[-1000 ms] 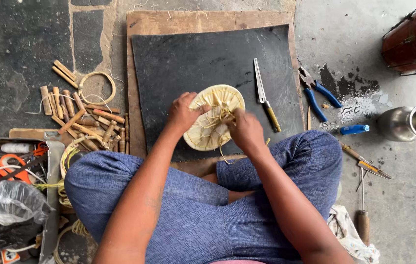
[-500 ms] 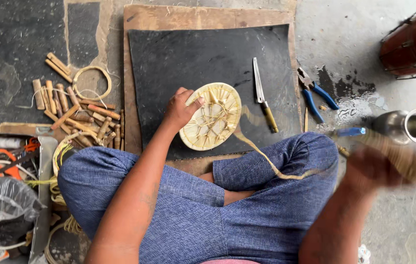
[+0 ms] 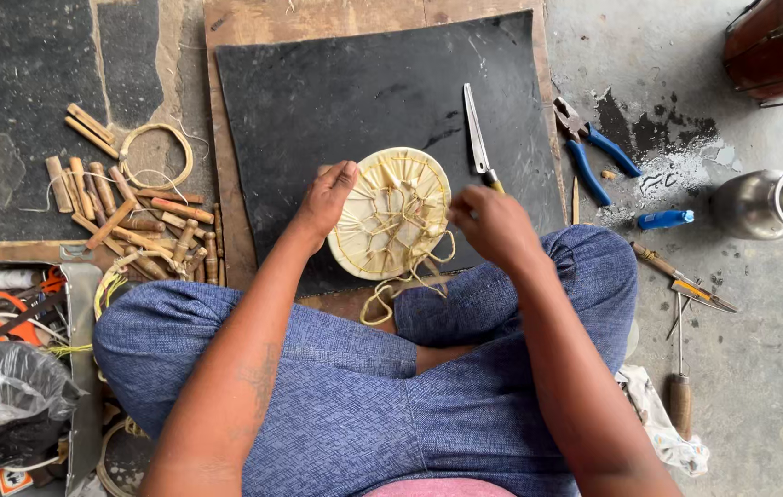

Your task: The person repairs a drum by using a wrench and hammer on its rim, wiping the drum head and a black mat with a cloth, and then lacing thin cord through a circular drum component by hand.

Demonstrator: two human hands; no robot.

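A small round pale hide-covered frame [image 3: 393, 213], laced across its back with thin cord, lies tilted over a black mat [image 3: 364, 101]. My left hand [image 3: 325, 198] grips its left rim. My right hand [image 3: 491, 224] is at its right edge, fingers pinched on the lacing cord [image 3: 401, 285], whose loose end hangs in loops below the frame onto my lap.
A knife [image 3: 478, 140] lies on the mat just behind my right hand. Blue-handled pliers [image 3: 594, 152], a blue-capped tool, awls and a metal cup [image 3: 778, 202] sit on the right. Wooden pegs [image 3: 134, 216] and a cord ring lie left, with a cluttered box [image 3: 14, 359] beside my knee.
My right hand, which had swung far out to the right pulling the cord taut, has come back to the frame's right edge. The cord now hangs slack in loops.
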